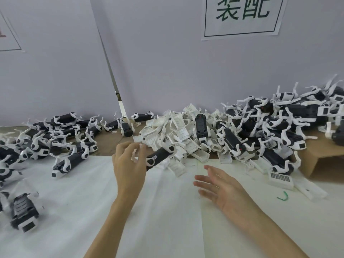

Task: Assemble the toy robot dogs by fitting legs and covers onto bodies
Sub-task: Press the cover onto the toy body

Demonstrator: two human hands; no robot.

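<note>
My left hand (128, 161) grips one end of a black toy dog body (160, 155) with white leg joints, holding it just above the table in front of the cover pile. A thin white leg sticks out between my fingers. My right hand (221, 189) hovers open and empty above the white sheet, to the right of and below the body. A heap of white covers (178, 131) lies right behind the held body. Dog bodies with legs are piled at the right (275, 125) and at the left (61, 138).
A white sheet (167, 211) covers the near table. A dog body (24, 211) lies at the near left. A barcoded white cover (281, 179) and a green wire scrap (283, 196) lie at the right, near a cardboard piece (320, 155). Partition walls (167, 62) stand behind.
</note>
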